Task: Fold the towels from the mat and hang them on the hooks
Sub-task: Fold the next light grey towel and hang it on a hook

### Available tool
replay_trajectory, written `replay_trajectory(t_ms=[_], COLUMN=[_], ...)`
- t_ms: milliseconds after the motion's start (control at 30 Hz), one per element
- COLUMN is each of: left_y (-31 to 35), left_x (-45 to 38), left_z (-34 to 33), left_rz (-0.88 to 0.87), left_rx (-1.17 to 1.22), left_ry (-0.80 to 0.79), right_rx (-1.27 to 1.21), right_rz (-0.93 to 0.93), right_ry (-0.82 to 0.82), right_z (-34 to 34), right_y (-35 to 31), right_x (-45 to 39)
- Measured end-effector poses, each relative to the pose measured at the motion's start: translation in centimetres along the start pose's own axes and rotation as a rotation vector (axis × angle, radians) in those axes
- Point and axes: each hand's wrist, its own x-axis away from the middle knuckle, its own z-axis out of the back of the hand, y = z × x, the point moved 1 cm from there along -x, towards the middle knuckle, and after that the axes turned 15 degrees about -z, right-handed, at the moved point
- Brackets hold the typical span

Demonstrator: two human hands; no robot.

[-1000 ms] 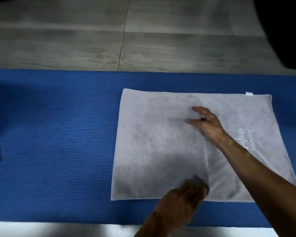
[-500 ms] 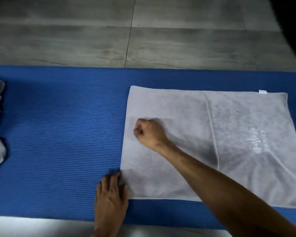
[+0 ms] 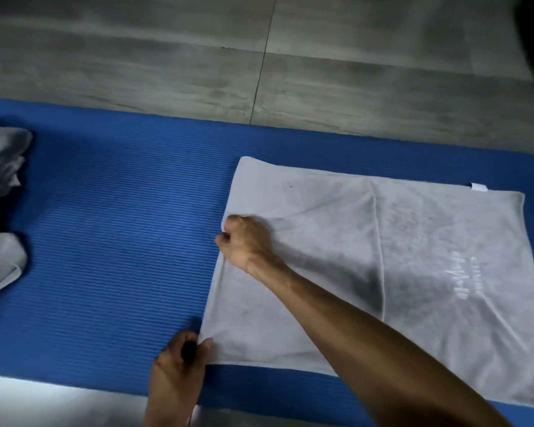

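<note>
Head view: both hands, left hand and right hand, pinch towel edge.

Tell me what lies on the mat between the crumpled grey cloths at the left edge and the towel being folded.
Only bare blue mat shows, in the head view, between the crumpled cloths and the towel.
</note>
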Motion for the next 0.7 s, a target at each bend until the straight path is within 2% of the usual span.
replay_trajectory(t_ms=[100,200,267,367,400,433,500,533,567,633,667,700], left_y=[-2.1,-3.9,-5.0,-5.7,-5.8,-5.9,-6.0,-6.1,-6.1,-6.0,-6.0,-6.0], left_x=[-0.4,-0.7,-0.8,-1.1,-1.3,-1.5,-2.1,-2.3,-2.3,-2.3,-2.3,-2.3], left_z=[3.1,5.8,7.0,7.6,7.6,7.6,7.3,7.3,7.2,7.2,7.2,7.3], left_rz=[0.043,0.063,0.087,0.061,0.064,0.060,0.028,0.020,0.025,0.027,0.014,0.002], left_rx=[-0.042,-0.071,-0.038,-0.035,-0.044,-0.054,-0.090,-0.108,-0.118,-0.130,-0.139,-0.152], left_ry=[0.051,0.060,0.082,0.063,0.041,0.037,0.032,0.027,0.016,0.009,0.014,0.013], right_rx=[-0.069,-0.159,-0.334,-0.594,-0.696,-0.762,-0.639,-0.547,-0.522,-0.544,-0.450,-0.372], right_rz=[0.071,0.087,0.017,-0.223,-0.289,-0.300,-0.185,-0.122,-0.080,-0.110,-0.122,-0.095], right_ry=[-0.085,-0.253,-0.392,-0.657,-0.662,-0.526,-0.018,0.127,0.142,-0.100,-0.209,-0.237], right_z=[-2.1,-4.1,-4.2,-1.6,-0.3,1.0,3.7,4.6,5.1,5.0,4.8,4.5], right_y=[-3.4,-5.9,-6.0,-3.8,-2.9,-2.1,-0.6,-0.5,-0.3,-0.1,0.0,0.3], right_x=[0.0,-0.1,-0.9,-3.1,-4.0,-5.0,-6.9,-7.4,-7.9,-8.6,-8.6,-8.4])
